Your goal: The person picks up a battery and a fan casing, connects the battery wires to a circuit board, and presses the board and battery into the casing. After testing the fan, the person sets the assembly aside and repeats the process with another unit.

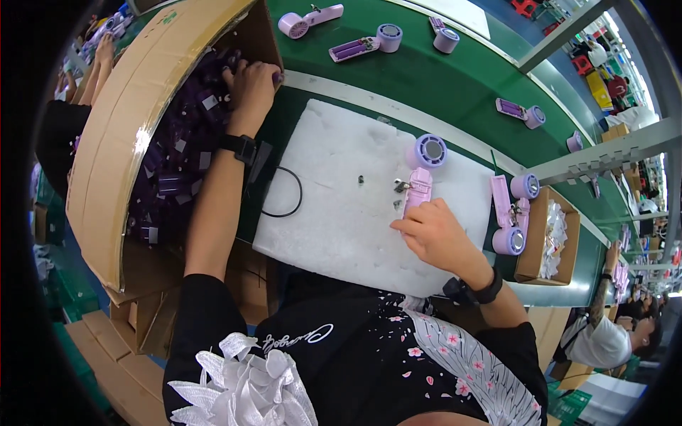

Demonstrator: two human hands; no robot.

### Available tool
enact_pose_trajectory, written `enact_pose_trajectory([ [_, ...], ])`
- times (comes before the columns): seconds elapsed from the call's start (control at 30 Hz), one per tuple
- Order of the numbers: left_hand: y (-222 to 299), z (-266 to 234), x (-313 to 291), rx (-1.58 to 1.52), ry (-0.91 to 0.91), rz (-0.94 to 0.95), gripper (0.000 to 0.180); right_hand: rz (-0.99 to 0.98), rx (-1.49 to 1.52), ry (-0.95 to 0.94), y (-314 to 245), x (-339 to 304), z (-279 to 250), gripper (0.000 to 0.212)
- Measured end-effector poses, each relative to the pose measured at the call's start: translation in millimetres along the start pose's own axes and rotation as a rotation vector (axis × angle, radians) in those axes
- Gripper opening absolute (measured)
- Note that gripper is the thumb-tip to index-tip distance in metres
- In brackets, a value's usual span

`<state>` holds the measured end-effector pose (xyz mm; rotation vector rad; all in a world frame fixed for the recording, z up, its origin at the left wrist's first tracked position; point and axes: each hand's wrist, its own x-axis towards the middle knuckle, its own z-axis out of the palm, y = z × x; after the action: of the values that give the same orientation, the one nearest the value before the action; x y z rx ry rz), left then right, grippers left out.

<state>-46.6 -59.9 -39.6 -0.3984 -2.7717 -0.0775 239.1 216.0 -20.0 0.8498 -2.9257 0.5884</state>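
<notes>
My left hand [252, 86] reaches into the upper end of a cardboard box full of dark purple battery packs [170, 186] with white tabs. Its fingers are curled, and a bit of a purple battery pack [277, 77] shows at their edge. My right hand [437, 233] is closed on the pink handle of a handheld fan [420, 183], which lies on a white foam pad [320, 213]. The handle's inside is exposed, with small dark parts and wires beside it. The fan's round lilac head [430, 150] points away from me.
Several opened fans, such as one with purple batteries [355, 48], lie on the green conveyor [455, 78] beyond. Two more fans [509, 239] lie right of the pad, beside a small carton [531, 248] of white pieces. A black loop [300, 192] lies on the pad. Other people work nearby.
</notes>
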Motion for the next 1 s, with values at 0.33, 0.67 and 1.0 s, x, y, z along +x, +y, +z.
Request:
enact_pose_trajectory([
  [0.33, 94, -100, -54, -1.048, -0.193, 0.247, 0.021, 0.446, 1.022, 0.546, 25, 5, -17, 0.036],
  [0.67, 164, -77, -123, -1.858, -0.75, -0.136, 0.025, 0.453, 1.259, 0.524, 24, 1, -1, 0.039],
  [1.0, 152, -86, -167, -1.708, -0.809, -0.146, 0.031, 0.462, 1.352, 0.444, 30, -5, -3, 0.032],
])
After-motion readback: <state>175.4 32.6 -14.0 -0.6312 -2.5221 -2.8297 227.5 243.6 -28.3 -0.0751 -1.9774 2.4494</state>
